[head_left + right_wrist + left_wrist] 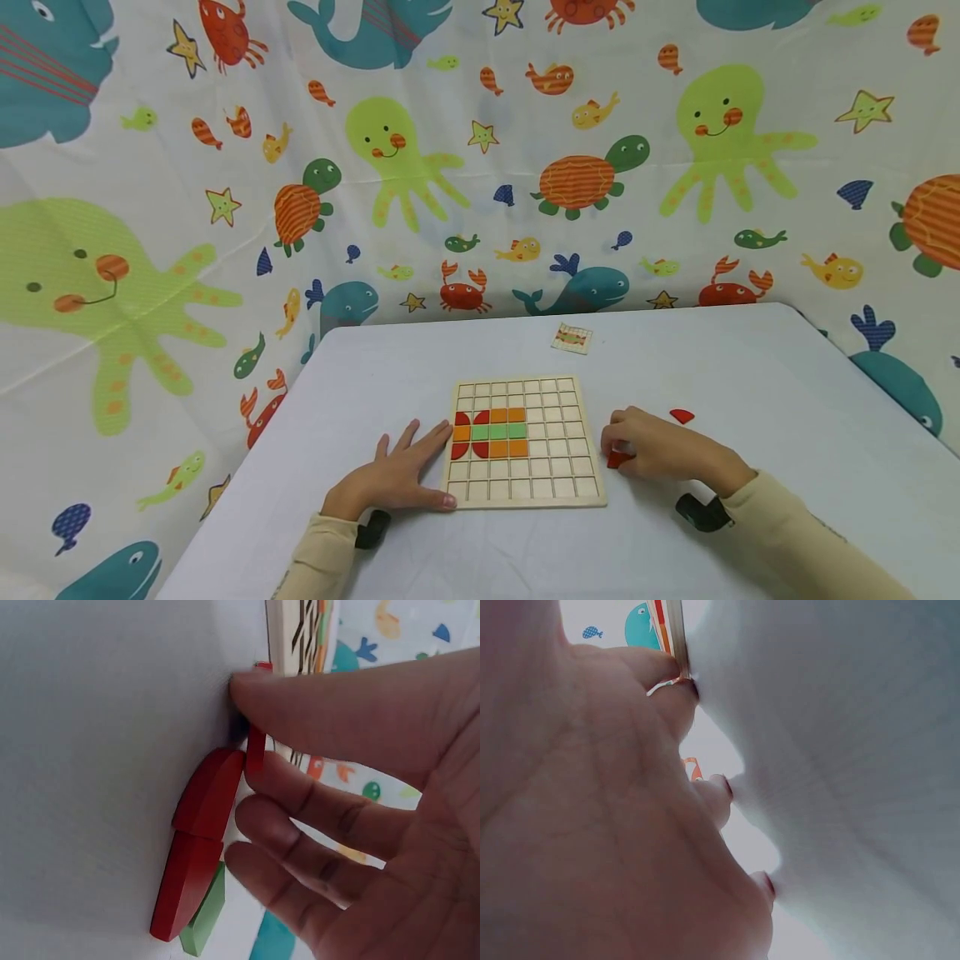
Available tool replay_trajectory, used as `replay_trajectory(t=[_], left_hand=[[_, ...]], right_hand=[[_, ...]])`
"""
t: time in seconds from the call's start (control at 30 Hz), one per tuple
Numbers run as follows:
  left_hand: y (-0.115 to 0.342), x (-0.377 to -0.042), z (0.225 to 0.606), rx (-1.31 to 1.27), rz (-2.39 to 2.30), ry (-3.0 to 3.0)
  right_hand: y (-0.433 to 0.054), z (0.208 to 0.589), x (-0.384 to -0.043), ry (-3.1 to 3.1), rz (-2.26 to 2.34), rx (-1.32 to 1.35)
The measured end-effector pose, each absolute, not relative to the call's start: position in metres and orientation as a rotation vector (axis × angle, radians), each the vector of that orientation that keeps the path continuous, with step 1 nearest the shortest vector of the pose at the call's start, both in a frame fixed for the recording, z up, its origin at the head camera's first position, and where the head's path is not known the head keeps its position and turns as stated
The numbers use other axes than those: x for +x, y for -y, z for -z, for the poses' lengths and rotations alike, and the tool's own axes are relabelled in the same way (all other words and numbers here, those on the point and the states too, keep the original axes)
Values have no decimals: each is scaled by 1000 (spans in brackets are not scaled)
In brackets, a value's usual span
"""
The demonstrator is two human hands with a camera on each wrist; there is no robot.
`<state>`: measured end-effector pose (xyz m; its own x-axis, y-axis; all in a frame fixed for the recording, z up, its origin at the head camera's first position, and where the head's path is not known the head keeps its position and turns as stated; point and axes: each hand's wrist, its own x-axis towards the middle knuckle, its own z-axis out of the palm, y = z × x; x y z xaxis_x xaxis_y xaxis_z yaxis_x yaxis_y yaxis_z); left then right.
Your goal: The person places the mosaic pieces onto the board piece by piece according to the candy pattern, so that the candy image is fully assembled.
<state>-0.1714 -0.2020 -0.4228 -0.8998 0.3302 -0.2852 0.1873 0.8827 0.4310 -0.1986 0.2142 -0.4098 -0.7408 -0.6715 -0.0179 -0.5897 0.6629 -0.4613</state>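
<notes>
A wooden grid board (553, 488) lies flat on the table. Red quarter-round tiles (459, 451), orange square tiles (517, 448) and green square tiles (498, 431) fill cells at its left. My left hand (401, 473) rests with spread fingers on the table, thumb and fingertips against the board's left edge. Just off the right edge, my right hand (660, 446) pinches a red tile (256, 750) between thumb and index finger; the fingers partly cover its shape. Under the other fingers in the right wrist view lie two more red pieces (208, 793) and a green piece (204, 915).
One red quarter-round tile (682, 416) lies on the white table (750, 367) beyond the right hand. Behind the board is a small picture card (572, 338) with a coloured pattern on a grid. A sea-animal printed cloth (465, 100) hangs behind the table.
</notes>
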Motion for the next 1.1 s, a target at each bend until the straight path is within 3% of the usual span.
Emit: replay_trajectory(t=[0.53, 1.1], left_hand=[[203, -171, 426, 385, -576, -2690], [202, -171, 423, 377, -564, -2693]], right_hand=[[-215, 396, -231, -2754, 923, -1010], [-183, 401, -254, -2646, 1095, -875]])
